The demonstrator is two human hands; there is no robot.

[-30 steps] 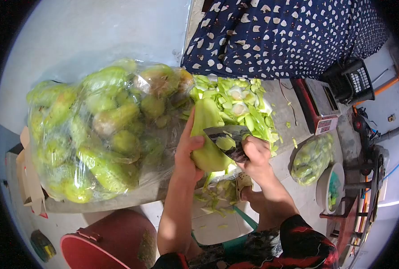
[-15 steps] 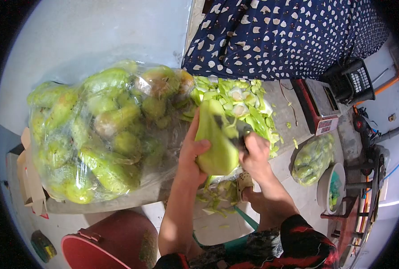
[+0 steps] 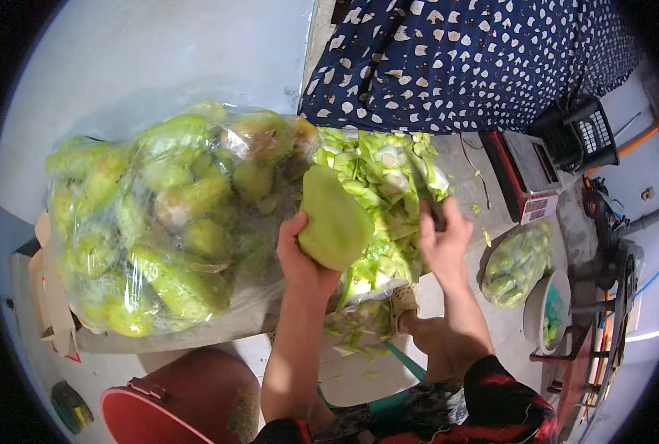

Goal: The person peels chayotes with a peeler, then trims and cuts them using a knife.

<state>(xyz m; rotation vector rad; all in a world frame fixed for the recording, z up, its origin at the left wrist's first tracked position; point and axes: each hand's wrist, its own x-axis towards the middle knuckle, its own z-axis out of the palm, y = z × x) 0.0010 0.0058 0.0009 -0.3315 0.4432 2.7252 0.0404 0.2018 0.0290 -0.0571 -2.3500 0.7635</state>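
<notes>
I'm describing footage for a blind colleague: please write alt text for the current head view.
A person's left hand holds a green papaya-like fruit; the right hand grips a blurred knife, with a heap of green peelings beyond. At left, a clear plastic bag of fruit lies on a gray counter; a red scale stands at right.

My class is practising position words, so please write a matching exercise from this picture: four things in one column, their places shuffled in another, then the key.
Things
1. Smooth, pale green, pear-shaped fruit
2. Dark, motion-blurred knife
3. Large, clear plastic bag of green fruit
4. Round, red plastic bucket

Places
A. On the grey table, to the left of the green peelings
B. In the person's right hand
C. At the bottom of the picture, left of the person's arms
D. In the person's left hand

Right pairs: 1-D, 2-B, 3-A, 4-C
</notes>
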